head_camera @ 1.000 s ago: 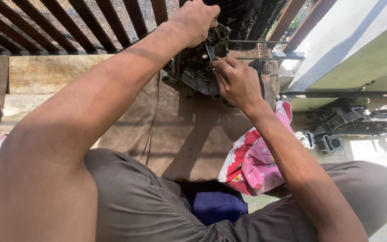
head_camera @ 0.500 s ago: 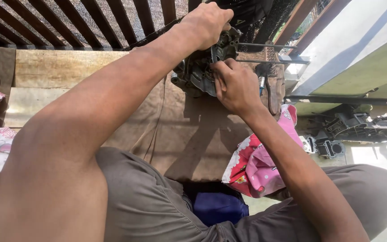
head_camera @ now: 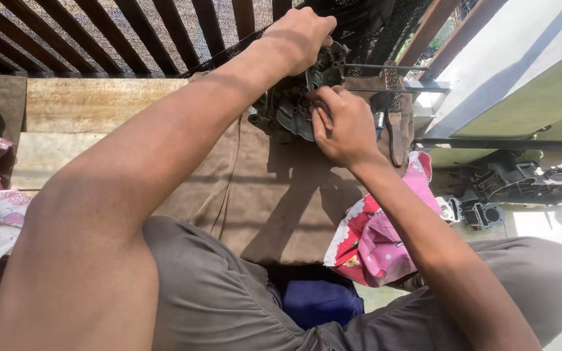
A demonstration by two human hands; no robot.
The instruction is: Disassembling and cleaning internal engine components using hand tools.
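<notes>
Brown cloth (head_camera: 274, 195), large, spread flat over the centre of the frame; it carries the work. Against the two earlier views it sits lower and further left in the picture, a shift of the camera only.

Left hand (head_camera: 304, 36), upper centre: fist clamped on top of the engine part, in the same place as before. The part is thus still being steadied.

Right hand (head_camera: 346, 127), just below and right of it: fingers curled against the part's near face, a slim dark tool apparently pinched between them, the grip narrow. Its pose is little changed, so the same fastening work appears to be ongoing.

Engine part (head_camera: 291, 110), grey-black cast metal, greasy, ribbed, resting at the cloth's far edge, upper centre.

Pink patterned rag (head_camera: 372, 240), lower right of centre.
</notes>
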